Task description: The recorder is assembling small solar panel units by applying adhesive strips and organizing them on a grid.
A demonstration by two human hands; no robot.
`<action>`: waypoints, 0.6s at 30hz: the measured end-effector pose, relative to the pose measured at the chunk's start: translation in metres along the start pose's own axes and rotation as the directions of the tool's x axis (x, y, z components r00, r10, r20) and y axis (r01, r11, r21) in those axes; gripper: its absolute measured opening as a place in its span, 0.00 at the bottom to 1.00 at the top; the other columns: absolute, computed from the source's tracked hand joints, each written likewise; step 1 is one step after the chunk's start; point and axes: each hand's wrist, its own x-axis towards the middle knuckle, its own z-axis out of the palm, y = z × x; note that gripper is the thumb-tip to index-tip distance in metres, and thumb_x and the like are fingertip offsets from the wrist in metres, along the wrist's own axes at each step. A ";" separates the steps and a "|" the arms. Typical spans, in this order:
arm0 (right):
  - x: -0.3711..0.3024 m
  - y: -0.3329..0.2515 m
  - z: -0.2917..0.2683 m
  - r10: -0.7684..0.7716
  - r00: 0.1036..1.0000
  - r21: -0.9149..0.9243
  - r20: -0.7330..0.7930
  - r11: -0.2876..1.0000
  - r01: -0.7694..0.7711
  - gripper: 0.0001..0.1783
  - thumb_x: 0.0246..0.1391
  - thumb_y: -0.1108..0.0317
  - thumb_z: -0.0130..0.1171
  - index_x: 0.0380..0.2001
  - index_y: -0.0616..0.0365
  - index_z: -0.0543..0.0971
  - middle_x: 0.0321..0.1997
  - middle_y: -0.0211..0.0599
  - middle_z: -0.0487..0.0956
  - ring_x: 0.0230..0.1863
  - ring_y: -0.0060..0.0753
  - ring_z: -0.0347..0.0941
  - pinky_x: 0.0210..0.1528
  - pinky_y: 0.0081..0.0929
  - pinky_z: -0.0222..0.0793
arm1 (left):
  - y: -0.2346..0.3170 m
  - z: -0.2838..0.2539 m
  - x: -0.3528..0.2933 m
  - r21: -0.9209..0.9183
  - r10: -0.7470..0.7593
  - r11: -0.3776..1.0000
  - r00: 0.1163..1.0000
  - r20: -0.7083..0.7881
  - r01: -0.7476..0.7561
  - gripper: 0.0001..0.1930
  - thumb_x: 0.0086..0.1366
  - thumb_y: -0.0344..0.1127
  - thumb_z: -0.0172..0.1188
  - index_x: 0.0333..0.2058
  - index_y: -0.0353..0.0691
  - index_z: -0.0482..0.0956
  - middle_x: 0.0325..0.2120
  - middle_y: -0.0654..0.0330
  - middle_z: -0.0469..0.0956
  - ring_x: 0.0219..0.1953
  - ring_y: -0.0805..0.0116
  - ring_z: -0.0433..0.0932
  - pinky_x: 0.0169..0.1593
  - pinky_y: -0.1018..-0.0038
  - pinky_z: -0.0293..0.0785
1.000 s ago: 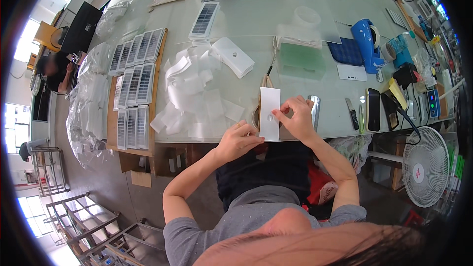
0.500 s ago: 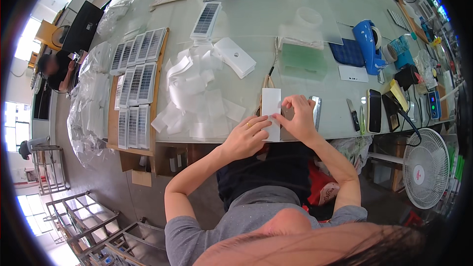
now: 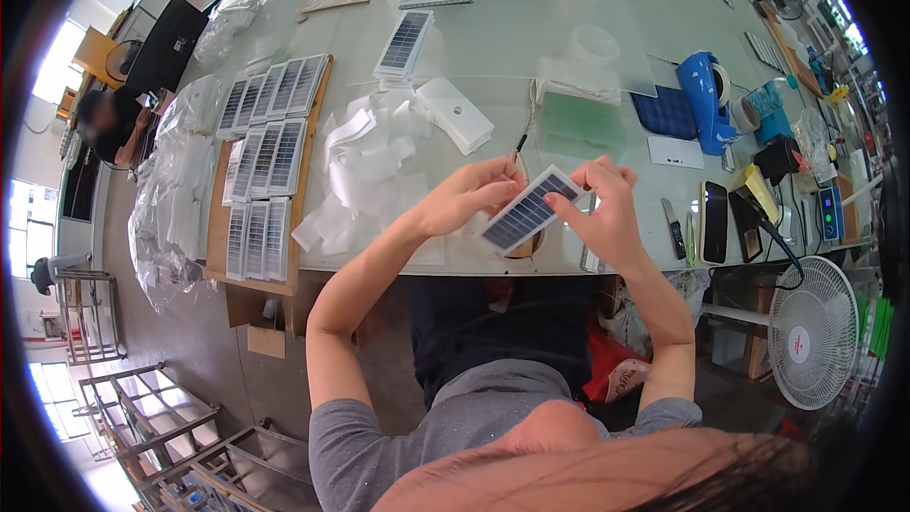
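A small solar panel (image 3: 533, 210) with dark cells and a white border is held tilted above the table's front edge, cells facing up. My right hand (image 3: 607, 209) grips its right side, thumb on the face and fingers behind. On the opposite long edge, my left hand (image 3: 474, 194) is closed with bent fingers and thumb at the panel; its fingertips are partly hidden. Beneath the panel lies a brownish item (image 3: 527, 245), mostly covered. Left of my hands rests a heap of white film strips (image 3: 365, 166), with a stack of white panels (image 3: 455, 114) behind it.
A wooden board (image 3: 313, 147) with rows of solar panels stands at left, and another panel stack (image 3: 405, 43) lies farther back. Green sheets (image 3: 583, 123) sit ahead. To the right are a blue tape dispenser (image 3: 703, 104), a knife (image 3: 673, 228), a phone (image 3: 715, 223) and a fan (image 3: 813, 332).
The panel, lying white side up at the table edge before, is now lifted, tilted and turned cell side up. Both hands have risen with it, the left one moving farther from me.
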 end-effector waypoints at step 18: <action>-0.039 0.044 0.050 0.224 0.955 -0.200 0.194 0.962 -0.185 0.23 0.41 0.46 0.72 0.32 0.49 0.75 0.30 0.24 0.75 0.37 0.33 0.69 0.45 0.38 0.49 | -0.071 0.004 -0.027 0.231 -0.525 0.798 0.831 -0.185 0.556 0.23 0.54 0.43 0.75 0.33 0.37 0.68 0.18 0.63 0.75 0.19 0.78 0.70 0.20 0.78 0.63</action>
